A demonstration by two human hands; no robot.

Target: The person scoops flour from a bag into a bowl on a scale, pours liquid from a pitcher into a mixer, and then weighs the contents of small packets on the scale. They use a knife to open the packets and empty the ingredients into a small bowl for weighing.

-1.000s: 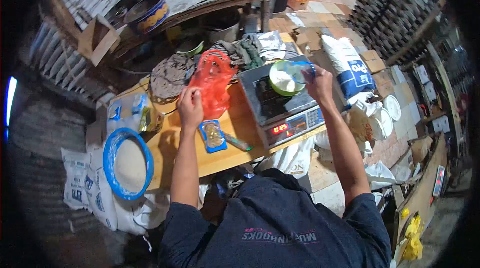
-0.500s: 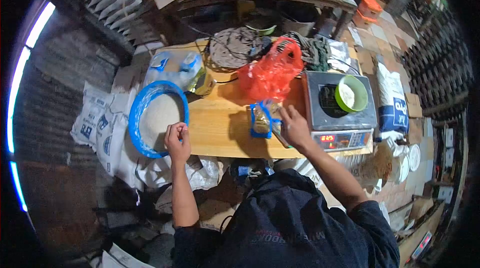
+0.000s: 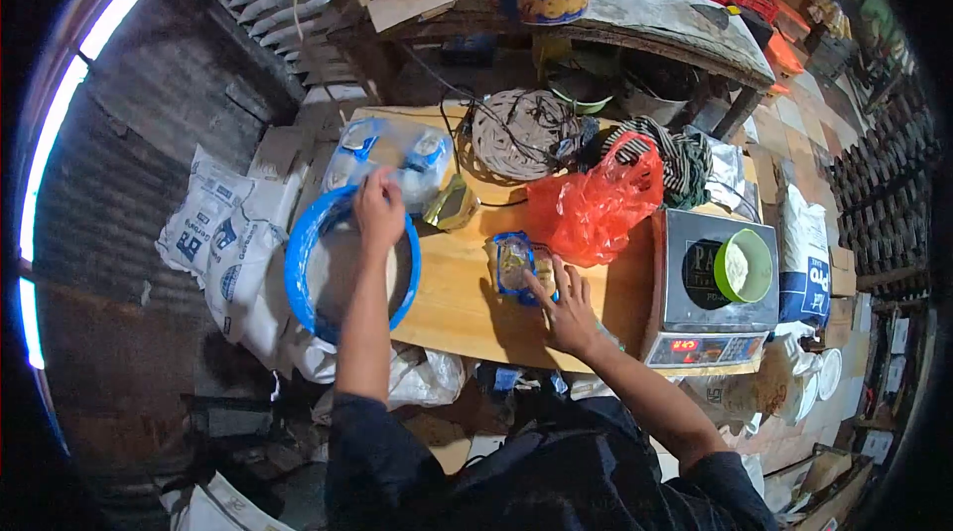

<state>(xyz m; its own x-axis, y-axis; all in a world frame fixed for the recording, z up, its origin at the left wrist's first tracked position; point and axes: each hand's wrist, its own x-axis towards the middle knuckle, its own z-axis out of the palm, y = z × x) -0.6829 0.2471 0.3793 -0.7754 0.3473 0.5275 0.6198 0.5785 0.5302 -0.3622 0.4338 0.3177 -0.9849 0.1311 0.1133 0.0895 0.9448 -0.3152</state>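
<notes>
Up goes the left hand (image 3: 379, 211) to the clear plastic bag (image 3: 405, 146), grip unclear! Right hand (image 3: 569, 316) spreads open, released, at the blue-edged packet (image 3: 514, 266) on the bench (image 3: 457, 278).

Table (image 3: 447, 303): basin (image 3: 296, 273) at left end, scale (image 3: 687, 228) at right end. Bowl (image 3: 760, 265) on scale; powder (image 3: 736, 268) in bowl. Packet (image 3: 513, 265) between basin and scale. Plastic bag (image 3: 596, 211) behind packet, left of scale. Sack (image 3: 804, 258) right of table.
</notes>
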